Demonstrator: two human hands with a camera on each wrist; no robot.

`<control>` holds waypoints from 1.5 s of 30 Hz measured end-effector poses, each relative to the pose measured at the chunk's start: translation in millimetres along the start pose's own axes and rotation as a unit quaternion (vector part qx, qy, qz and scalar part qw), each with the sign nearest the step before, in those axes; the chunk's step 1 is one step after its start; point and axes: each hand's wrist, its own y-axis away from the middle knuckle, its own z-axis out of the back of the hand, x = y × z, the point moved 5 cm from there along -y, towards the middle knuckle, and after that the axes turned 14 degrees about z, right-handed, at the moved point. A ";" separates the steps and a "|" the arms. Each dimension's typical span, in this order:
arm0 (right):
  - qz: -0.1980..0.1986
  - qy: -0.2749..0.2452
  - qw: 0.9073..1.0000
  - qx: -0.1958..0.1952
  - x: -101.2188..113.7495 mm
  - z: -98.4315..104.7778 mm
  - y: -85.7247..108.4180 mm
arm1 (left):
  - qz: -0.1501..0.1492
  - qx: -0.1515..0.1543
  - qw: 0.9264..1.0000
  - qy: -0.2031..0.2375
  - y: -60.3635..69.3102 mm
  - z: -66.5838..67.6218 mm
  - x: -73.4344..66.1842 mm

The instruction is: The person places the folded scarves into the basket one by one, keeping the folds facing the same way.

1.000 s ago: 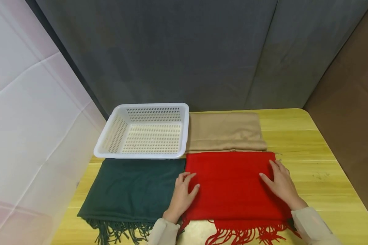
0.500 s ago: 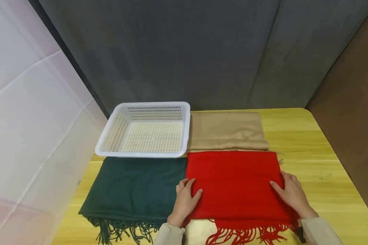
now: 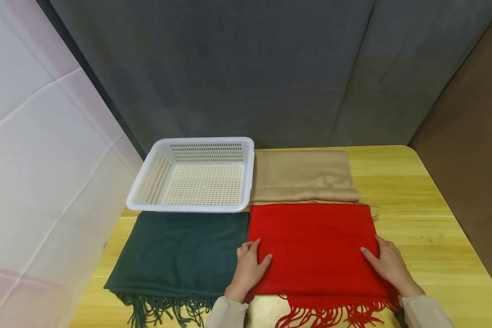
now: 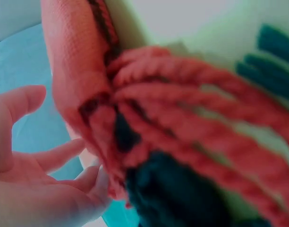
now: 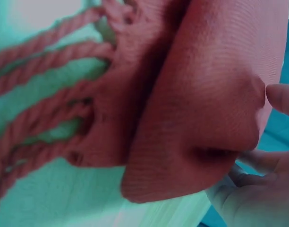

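Grip of the left hand (image 3: 248,269) is wide: the thumb stands away from the other fingers, whose tips touch the left edge of a folded red scarf (image 3: 311,250). At the opposite edge, the right hand (image 3: 389,264) has its thumb against the cloth and its other fingers at the rim of the fold, partly hidden; whether that grip closes on the cloth, I cannot tell. Between the two hands the red scarf lies flat on a yellow wood-grain tabletop (image 3: 397,182), its red fringe (image 3: 324,314) spread along the near side. A folded dark green scarf (image 3: 184,255) lies just left of it, its own fringe also toward the person, and the left hand sits where the two scarves meet. Behind the red scarf lies a folded beige scarf (image 3: 303,173), a few thin strands showing near its right corner. Left of that, behind the green scarf, stands a white plastic basket (image 3: 184,208) with slotted walls and a perforated floor. A dark grey panel (image 3: 238,68) rises along the far side of the tabletop. Cream sleeves (image 3: 227,312) cover both wrists.
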 end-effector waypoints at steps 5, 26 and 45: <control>-0.001 -0.004 1.000 -0.004 -1.5 -0.3 -0.1 | 0.003 0.004 1.000 0.001 -3.4 -1.4 -5.7; -0.006 -0.005 0.999 -0.049 -3.6 -2.8 6.9 | 0.012 0.025 0.998 0.050 -17.2 -14.5 -10.4; -0.010 -0.030 0.998 -0.051 -7.7 -6.5 6.1 | 0.159 0.168 0.891 0.392 -20.7 -26.6 11.6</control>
